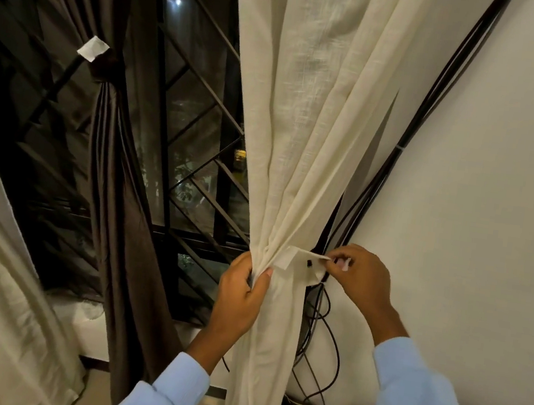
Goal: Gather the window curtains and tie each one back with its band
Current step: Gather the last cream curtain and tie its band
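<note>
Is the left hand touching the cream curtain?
Touching. The head view shows the left hand gripping the gathered cream curtain, its thumb pressed on the folds.

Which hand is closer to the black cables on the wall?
Right. The right hand pinches the band directly in front of the black cables; the left hand grips the gathered cream curtain, on the far side from them.
</note>
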Demonstrator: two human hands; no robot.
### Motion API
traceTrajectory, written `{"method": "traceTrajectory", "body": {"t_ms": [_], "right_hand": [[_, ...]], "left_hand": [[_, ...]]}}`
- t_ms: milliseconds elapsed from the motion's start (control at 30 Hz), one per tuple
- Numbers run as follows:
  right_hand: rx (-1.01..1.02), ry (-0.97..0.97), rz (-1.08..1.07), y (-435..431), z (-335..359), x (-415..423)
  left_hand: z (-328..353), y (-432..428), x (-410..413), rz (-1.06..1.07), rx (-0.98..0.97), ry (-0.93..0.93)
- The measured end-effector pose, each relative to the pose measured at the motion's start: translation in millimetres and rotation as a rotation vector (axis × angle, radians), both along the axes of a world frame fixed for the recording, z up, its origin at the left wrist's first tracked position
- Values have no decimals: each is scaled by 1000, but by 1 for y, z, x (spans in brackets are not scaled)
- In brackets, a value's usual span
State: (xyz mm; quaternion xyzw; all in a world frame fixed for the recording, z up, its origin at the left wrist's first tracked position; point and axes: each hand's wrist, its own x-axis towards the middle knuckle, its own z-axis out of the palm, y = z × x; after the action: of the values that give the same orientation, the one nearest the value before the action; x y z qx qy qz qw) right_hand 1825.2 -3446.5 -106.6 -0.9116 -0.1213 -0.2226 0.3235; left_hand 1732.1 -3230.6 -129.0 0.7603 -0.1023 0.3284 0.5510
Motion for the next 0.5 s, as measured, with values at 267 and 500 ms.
{"method": "traceTrajectory", "body": {"t_ms": [267, 500], "right_hand": [[316, 203, -240, 22, 23, 4], [240, 485, -33, 45, 64, 27]], "left_hand": [[-1, -1, -1, -104, 51, 29], [4, 4, 2, -341, 50, 150]]}}
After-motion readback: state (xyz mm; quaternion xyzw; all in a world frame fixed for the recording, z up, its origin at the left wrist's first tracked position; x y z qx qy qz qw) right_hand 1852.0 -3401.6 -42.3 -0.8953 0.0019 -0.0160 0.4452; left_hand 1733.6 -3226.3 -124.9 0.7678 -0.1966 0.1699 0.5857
